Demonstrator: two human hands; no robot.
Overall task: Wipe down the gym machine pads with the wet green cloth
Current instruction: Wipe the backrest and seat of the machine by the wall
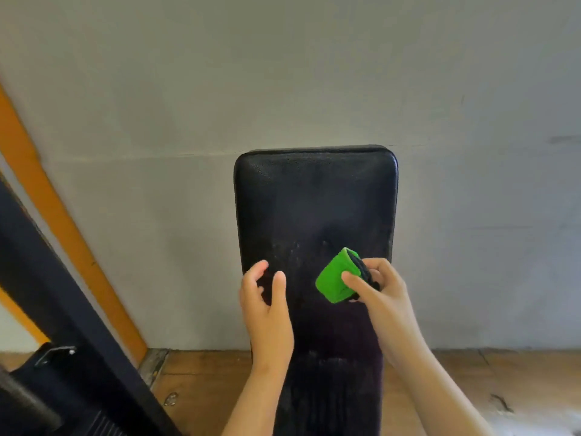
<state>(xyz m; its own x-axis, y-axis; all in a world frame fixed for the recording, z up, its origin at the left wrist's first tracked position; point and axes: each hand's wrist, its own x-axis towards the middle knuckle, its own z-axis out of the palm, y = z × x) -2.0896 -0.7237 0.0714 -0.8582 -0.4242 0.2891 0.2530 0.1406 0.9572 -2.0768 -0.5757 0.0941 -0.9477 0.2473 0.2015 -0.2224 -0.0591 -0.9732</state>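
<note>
A long black padded bench pad (314,199) runs away from me toward the wall, its surface showing damp streaks. My right hand (380,297) grips a folded green cloth (334,276) with a dark inner side, held just over the pad's middle right. My left hand (267,297) hovers over the pad's left edge, fingers apart and curled, holding nothing.
A grey wall (283,73) stands right behind the pad. At the left, a black machine frame beam (63,294) and an orange beam (63,215) slant upward. A brown wooden floor (487,388) lies on both sides of the bench.
</note>
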